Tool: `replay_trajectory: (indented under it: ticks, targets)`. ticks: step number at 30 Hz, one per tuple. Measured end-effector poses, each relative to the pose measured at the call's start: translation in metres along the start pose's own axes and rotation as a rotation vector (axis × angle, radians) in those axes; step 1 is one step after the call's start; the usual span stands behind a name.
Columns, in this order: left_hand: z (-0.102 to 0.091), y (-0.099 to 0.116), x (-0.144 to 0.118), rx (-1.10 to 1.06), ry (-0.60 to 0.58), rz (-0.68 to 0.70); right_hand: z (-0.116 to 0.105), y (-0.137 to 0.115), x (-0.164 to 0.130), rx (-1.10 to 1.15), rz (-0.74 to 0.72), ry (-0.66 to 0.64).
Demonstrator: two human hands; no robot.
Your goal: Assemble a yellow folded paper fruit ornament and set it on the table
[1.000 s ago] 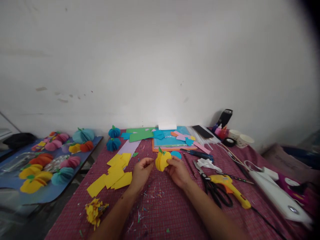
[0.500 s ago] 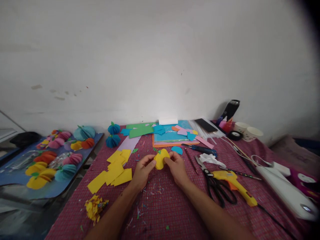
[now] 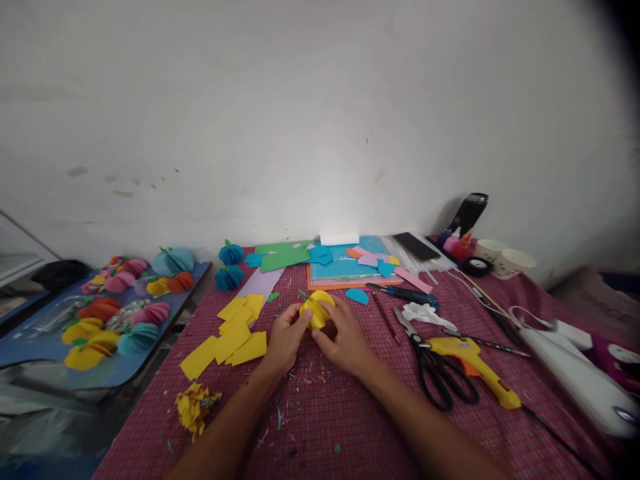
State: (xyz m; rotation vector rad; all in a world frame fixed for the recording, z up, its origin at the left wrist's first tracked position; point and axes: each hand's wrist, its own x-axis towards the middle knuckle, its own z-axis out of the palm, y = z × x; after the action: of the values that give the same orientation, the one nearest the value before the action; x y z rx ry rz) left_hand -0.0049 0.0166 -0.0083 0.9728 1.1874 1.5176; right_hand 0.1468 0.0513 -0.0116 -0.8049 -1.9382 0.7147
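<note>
Since the earlier frames both hands have closed in on the yellow paper ball (image 3: 316, 309), now lower and more covered than a second ago. Left hand (image 3: 286, 337): fingers curled shut against the ball's left side. Right hand (image 3: 345, 340): fingers wrapped over its right and near side, pinching it. Ball sits between the two hands, just above the counter (image 3: 350, 427) near its middle; whether it touches the cloth cannot be told, as the hands hide its underside. A green bit at its top left is too small to make out.

Left of the hands: yellow paper squares (image 3: 233, 337), overlapping, toward the counter's left edge. Near the front left corner: a heap of yellow scraps (image 3: 194, 405). Right of the hands: black scissors (image 3: 435, 370), just beside a yellow glue gun (image 3: 473, 370); its cord runs off toward the front right, cut off by the frame. Along the far edge: coloured paper sheets (image 3: 340, 267), partly stacked. White object at the right edge blurred, not identifiable. Separate side table (image 3: 115, 370) on the left carries paper balls in several colours.
</note>
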Motion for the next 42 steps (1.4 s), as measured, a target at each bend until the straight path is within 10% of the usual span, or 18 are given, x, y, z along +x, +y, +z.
replay_trajectory:
  ticks: [20,33,42]
  targets:
    - [0.006,0.005,-0.005,-0.078,-0.039,-0.021,-0.007,-0.004,-0.002,-0.365,-0.079,-0.16]
    - [-0.002,-0.002,0.001,0.09,0.038,0.029,-0.005,-0.007,-0.001,-0.047,-0.092,-0.049]
    - [-0.004,0.0,-0.001,0.265,-0.046,0.059,0.002,0.004,0.007,0.427,0.313,0.096]
